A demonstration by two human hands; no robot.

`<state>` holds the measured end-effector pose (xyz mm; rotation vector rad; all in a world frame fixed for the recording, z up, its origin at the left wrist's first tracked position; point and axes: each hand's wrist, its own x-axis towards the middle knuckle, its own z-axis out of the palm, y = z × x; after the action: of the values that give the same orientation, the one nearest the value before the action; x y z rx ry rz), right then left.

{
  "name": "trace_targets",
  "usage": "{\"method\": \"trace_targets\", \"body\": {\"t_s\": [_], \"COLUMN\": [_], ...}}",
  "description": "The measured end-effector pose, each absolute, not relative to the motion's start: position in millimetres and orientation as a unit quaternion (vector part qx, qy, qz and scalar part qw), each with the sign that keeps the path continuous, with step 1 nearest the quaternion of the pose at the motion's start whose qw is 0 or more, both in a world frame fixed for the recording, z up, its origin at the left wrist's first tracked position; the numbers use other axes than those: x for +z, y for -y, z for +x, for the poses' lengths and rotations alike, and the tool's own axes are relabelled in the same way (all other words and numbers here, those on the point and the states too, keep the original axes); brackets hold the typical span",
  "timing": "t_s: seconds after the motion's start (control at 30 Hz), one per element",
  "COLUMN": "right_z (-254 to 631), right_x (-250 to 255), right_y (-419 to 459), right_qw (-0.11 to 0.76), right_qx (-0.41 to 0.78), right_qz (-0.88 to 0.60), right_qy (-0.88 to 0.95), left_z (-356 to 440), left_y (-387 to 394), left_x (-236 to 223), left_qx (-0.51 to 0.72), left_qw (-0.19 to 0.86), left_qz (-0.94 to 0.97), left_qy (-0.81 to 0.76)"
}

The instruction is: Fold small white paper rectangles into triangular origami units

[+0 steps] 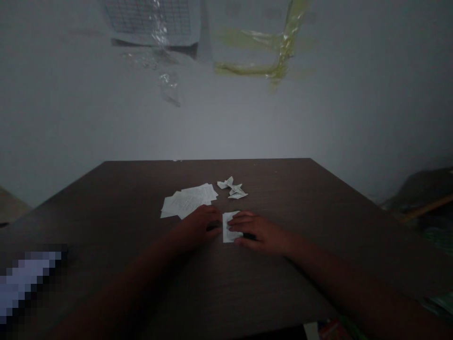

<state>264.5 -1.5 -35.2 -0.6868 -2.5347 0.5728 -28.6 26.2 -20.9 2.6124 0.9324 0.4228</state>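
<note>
A small folded sheet of paper (227, 232) lies on the dark table in front of me. My right hand (260, 231) rests over its right part, fingers stretched out and slightly spread on it. At the paper's left edge is my left hand (203, 224), its fingers curved and the thumb apart from them, with nothing visible between. Whether its fingertips touch the paper I cannot tell. Loose printed sheets (187, 198) overlap in a pile just beyond my left hand. Farther back, folded paper pieces (233, 188) with pointed ends lie close together.
The brown table (283, 184) meets a pale wall (226, 123) at its far edge. Taped papers (152, 21) and yellow tape (247, 70) are on the wall. A blurred, pixelated bright object (28, 276) lies at the left. Dark items (424, 193) stand beyond the table's right edge.
</note>
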Motion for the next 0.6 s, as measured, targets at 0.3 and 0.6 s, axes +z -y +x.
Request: {"method": "trace_targets", "body": {"t_s": [0.3,0.6], "right_z": [263.9,264.7], "right_x": [-33.2,-34.6], "right_y": [3.1,3.3], "right_qw": [0.216,0.21], "right_qx": [0.209,0.212], "right_qz": [-0.24,-0.241], "right_qy": [0.923,0.923], "left_z": [-27.2,-27.4], "left_y": [-28.1,-27.7], "left_x": [-26.4,-24.4], "left_qx": [0.144,0.139], "left_qw": [0.157,0.134], "left_qz": [0.917,0.926], "left_qy": [-0.338,-0.325]}}
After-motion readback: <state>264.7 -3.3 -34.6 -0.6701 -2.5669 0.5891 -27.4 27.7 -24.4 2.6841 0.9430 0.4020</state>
